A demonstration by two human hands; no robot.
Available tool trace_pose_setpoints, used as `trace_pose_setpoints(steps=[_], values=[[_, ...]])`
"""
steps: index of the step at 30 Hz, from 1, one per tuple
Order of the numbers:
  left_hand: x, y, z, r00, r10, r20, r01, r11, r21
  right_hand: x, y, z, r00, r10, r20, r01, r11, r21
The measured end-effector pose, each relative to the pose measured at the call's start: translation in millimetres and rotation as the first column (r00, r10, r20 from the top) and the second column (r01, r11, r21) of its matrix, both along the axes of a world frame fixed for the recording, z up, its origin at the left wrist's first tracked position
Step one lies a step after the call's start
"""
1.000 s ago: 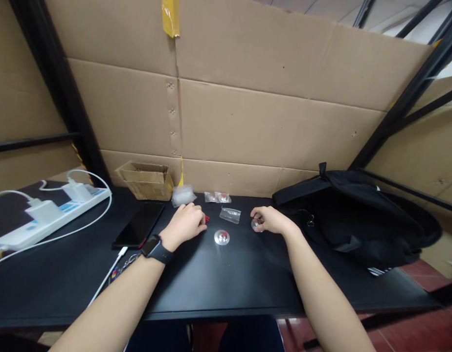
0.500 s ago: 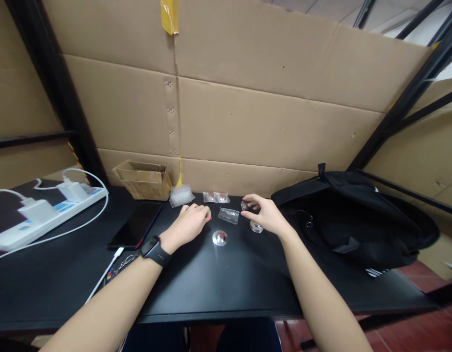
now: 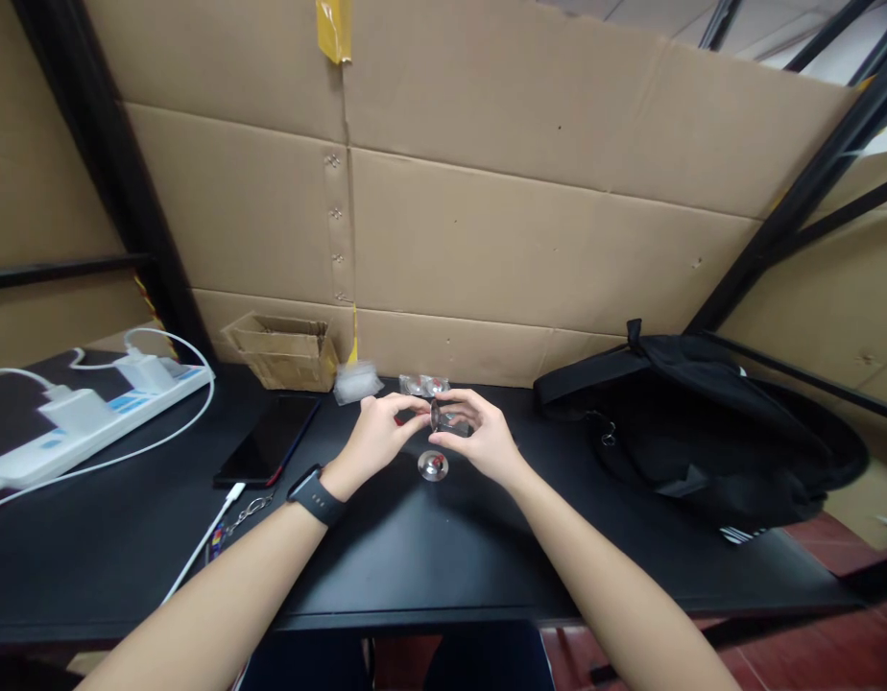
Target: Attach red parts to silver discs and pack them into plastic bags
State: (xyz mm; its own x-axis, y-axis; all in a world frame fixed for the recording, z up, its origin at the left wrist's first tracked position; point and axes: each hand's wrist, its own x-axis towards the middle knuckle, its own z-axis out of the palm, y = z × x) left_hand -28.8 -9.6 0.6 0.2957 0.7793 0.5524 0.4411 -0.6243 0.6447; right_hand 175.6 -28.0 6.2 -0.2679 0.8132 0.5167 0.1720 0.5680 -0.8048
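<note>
A small round shiny disc [image 3: 435,416] stands on edge between my two hands, above the black table. My right hand [image 3: 481,437] grips it from the right with thumb and fingers. My left hand [image 3: 386,427] has thumb and fingertips pinched together at the disc's left side. Just below them a silver domed disc with a red mark [image 3: 433,465] lies on the table. A clear plastic bag [image 3: 454,422] shows partly between my right fingers, lying behind them. Beyond my hands are clear packets with red-marked discs [image 3: 423,386].
A stack of clear plastic bags [image 3: 357,382] lies beside a small open cardboard box [image 3: 285,355]. Left are a dark phone [image 3: 267,441], a white cable and a power strip [image 3: 105,422]. A black backpack [image 3: 703,432] fills the right side. Cardboard walls the back.
My right hand has moved left with the round disc, from beside the backpack to above the domed disc. My left hand has shifted right to meet it, its fingers now at the disc's edge.
</note>
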Motion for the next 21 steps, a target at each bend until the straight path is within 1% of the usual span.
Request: trace_pose_setpoints(steps=[2,4,7,10,14,16,18,21], values=[[1,1,-1.2,0.999,-0.008,0.034,0.008,1.0,0.012,-2,-1,-0.4,1.0,-0.007,-0.006,0.007,1.0,0.009],[2,1,-1.8,0.999,-0.014,0.045,0.012,0.999,0.051,-3,-2,-0.9,1.0,-0.019,0.002,0.019,1.0,0.02],[4,1,-1.7,1.0,0.002,0.022,-0.004,0.994,0.114,-3,-2,-1.9,0.999,-0.034,0.01,0.034,0.999,0.028],[5,-1,-1.0,1.0,0.013,-0.019,-0.01,0.99,0.138,-4,-1,-3.7,0.999,-0.036,0.007,0.036,0.999,0.029],[6,-6,1.2,0.991,0.098,-0.086,-0.081,0.981,0.177,-6,0,-7.9,0.999,-0.039,-0.015,0.039,0.999,0.004],[7,-9,3.0,0.985,0.144,-0.092,-0.123,0.972,0.199,-6,0,-9.5,0.998,-0.051,-0.024,0.051,0.999,-0.014],[8,-12,5.3,0.982,0.171,-0.082,-0.15,0.966,0.211,-5,0,-9.7,0.999,-0.053,0.011,0.053,0.998,-0.023],[9,-15,8.6,0.979,0.188,-0.077,-0.166,0.96,0.227,-4,0,-7.3,0.991,-0.062,0.115,0.061,0.998,0.009]])
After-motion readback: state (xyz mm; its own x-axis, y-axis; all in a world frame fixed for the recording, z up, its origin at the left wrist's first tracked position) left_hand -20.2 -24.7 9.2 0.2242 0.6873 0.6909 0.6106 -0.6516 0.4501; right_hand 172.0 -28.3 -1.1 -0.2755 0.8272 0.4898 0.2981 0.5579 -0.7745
